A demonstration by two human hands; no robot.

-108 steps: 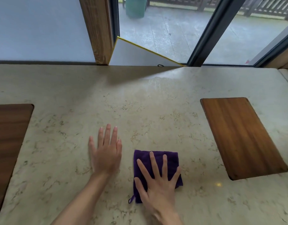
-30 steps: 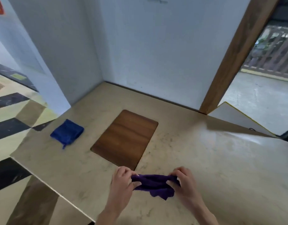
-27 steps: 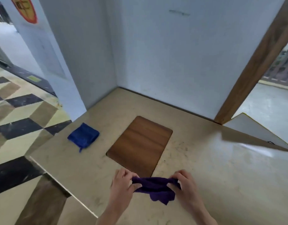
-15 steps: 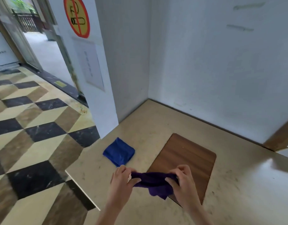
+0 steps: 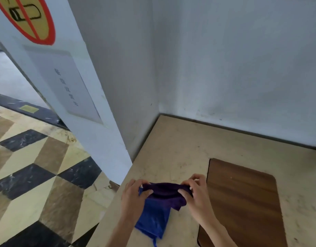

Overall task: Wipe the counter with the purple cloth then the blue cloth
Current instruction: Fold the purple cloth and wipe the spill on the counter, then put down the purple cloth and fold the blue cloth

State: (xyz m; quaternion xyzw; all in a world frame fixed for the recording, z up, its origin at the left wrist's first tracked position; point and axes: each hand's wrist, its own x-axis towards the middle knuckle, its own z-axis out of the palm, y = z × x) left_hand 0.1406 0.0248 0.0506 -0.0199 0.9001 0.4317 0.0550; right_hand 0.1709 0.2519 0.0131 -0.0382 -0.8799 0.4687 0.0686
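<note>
A beige, marble-patterned worktop (image 5: 175,150) fills the corner where two pale walls meet, its left edge ending above a checkered floor. A dark wooden panel (image 5: 242,202) with rounded corners is set flush into the stone at about 4 o'clock from the worktop's centre, running out of view at the bottom. A folded blue cloth (image 5: 153,223) lies flat on the stone near the front-left edge, at about 9 o'clock from the panel and well clear of it, its upper end covered by a purple cloth (image 5: 164,196).
</note>
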